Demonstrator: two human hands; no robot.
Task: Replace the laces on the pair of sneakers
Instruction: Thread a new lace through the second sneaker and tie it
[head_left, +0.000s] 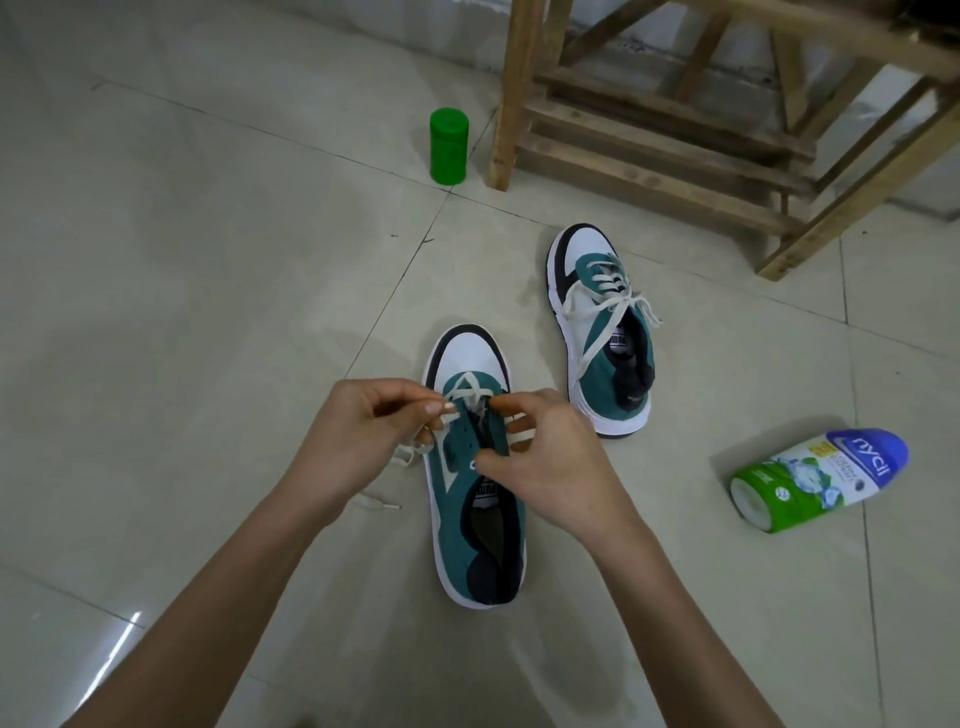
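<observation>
Tiled floor: left hand pinches the lace, right hand clamps the near sneaker; keep it flat, pull evenly.

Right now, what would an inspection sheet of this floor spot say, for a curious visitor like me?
Surface: pale tiled floor, glossy.
Job's things: near sneaker, with a white lace threaded only near the toe; far sneaker laced, ends untied.
Clutter: green jar upright; powder bottle lying on its side.
Hands: left hand pinches the white lace; right hand pinches the near sneaker's eyelet edge.
Cables: nothing seen.
Surroundings: wooden frame behind the far sneaker.
</observation>
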